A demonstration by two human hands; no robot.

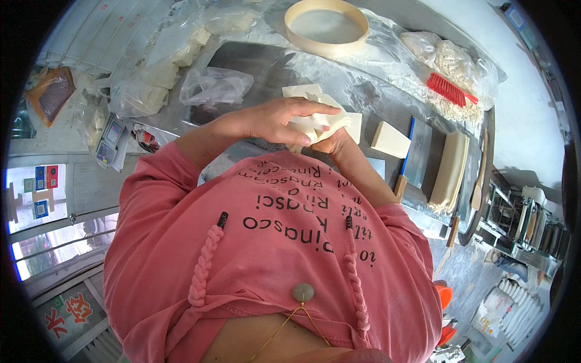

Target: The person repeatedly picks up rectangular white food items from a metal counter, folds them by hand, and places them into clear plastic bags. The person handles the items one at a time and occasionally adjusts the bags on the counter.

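Close in front of my chest, a stack of thin pale dough sheets (338, 119) is held between both hands, its layers fanned and bent. My left hand (281, 119) reaches over the stack from the left, thumb and fingers spread across its near side. My right hand (330, 141) grips it from below on the right, with most of its fingers hidden. Flat pale dough pieces show beyond and to the right of the hands. Farther right lies a wedge-shaped dough piece (391, 139), beside a wide-bladed knife (419, 147) with a blue spine and wooden handle.
A long folded dough stack (449, 172) and a wooden stick (480, 174) lie at the right. A red brush (447, 89) rests by bagged noodles (458, 59). At the back stands a round sieve (327, 49). Plastic bags (217, 85) and a scale (110, 138) are leftward.
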